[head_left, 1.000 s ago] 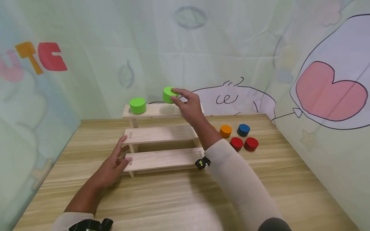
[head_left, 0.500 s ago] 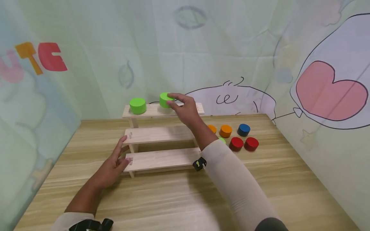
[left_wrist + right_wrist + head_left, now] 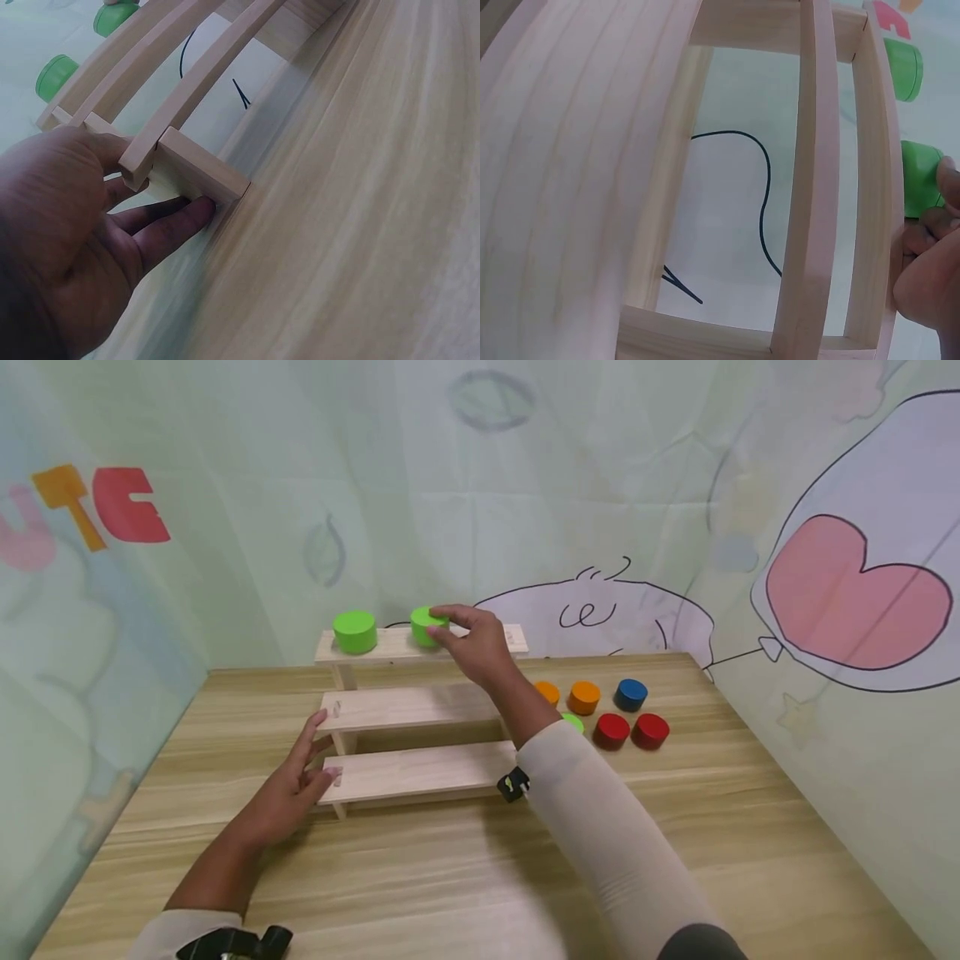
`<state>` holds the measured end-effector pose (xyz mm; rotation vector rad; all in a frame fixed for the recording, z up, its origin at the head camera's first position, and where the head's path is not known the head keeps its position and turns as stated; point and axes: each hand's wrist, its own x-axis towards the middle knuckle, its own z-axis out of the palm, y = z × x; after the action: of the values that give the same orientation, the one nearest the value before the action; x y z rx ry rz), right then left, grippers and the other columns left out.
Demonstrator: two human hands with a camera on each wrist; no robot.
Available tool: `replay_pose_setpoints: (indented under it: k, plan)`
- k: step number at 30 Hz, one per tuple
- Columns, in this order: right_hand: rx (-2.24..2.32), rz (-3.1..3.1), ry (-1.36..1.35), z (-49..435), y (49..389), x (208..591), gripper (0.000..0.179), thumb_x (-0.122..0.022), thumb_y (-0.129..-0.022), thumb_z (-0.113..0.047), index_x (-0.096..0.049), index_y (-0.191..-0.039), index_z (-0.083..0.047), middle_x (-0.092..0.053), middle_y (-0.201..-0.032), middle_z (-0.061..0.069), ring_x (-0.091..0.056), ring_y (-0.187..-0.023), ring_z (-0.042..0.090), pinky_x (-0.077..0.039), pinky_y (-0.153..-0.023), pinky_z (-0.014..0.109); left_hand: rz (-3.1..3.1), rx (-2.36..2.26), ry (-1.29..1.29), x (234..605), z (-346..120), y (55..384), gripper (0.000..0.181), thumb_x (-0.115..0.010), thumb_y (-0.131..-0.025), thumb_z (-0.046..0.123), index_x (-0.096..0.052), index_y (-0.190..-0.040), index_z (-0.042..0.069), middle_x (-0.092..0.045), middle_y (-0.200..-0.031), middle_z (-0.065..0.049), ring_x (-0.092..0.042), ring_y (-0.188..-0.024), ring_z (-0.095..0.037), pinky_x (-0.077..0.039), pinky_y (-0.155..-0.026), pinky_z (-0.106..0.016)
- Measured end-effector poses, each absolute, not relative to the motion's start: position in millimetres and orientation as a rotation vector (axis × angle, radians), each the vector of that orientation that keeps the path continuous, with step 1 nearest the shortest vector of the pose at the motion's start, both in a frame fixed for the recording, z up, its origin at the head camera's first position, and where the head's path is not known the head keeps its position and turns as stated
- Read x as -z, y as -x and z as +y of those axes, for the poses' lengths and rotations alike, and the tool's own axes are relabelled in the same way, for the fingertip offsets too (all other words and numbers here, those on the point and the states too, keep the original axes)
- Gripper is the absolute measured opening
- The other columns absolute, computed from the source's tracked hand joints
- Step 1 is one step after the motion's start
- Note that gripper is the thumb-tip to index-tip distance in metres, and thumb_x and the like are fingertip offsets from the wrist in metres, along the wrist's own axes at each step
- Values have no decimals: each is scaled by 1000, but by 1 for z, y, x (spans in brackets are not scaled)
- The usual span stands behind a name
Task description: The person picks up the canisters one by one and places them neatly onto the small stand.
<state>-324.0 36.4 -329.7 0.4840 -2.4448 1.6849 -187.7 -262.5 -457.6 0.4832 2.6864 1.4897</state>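
Note:
A three-tier wooden rack point(image 3: 423, 774) stands on the table, also seen in both wrist views. My left hand point(image 3: 288, 789) grips its left end, with the thumb on the lowest shelf and fingers against the side; the left wrist view shows this hand point(image 3: 82, 225) close to the end panel. A green round block point(image 3: 423, 628) is on the top shelf, pinched between thumb and fingers of my right hand point(image 3: 480, 647). Another green round block point(image 3: 355, 632) sits at that shelf's left end. In the right wrist view the pinched green block point(image 3: 921, 180) is partly covered by fingers.
Right of the rack, two red blocks point(image 3: 612, 732), a blue block point(image 3: 631, 694) and orange blocks point(image 3: 583, 697) lie on the wood-grain table point(image 3: 420, 893). One more green block point(image 3: 573, 723) is partly hidden by my right arm. A printed curtain point(image 3: 390, 485) hangs behind.
My right hand has lowered the green block and shifted it slightly left, from above the top shelf down onto it. My left hand has stayed at the rack's left end.

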Motion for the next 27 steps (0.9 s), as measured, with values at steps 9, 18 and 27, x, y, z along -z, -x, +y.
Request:
replay_pose_setpoints:
  k: [9, 18, 27]
  plan:
    - [-1667, -2482, -452, 34, 324, 328, 32, -79, -102, -22, -79, -134, -18, -72, -149, 3, -61, -148, 22, -45, -126, 44, 2678, -1505, -502, 458, -262, 187, 88, -53, -116, 13, 7, -176, 36, -27, -173, -38, -53, -145, -62, -58, -98, -28]
    - [-1606, -2564, -460, 36, 325, 323, 32, -84, -99, -21, -81, -131, -20, -76, -143, -1, -61, -148, 22, -47, -124, 43, 2679, -1513, -509, 458, -263, 187, 88, -53, -116, 12, 7, -176, 35, -26, -173, -39, -54, -143, -63, -59, -100, -36]
    - [-1648, -2571, -474, 42, 326, 322, 46, -87, -95, -19, -77, -139, -23, -70, -152, -1, -55, -154, 24, -45, -126, 46, 2677, -1515, -515, 459, -264, 188, 89, -54, -115, 12, 7, -176, 36, -27, -173, -38, -54, -143, -62, -56, -98, -23]
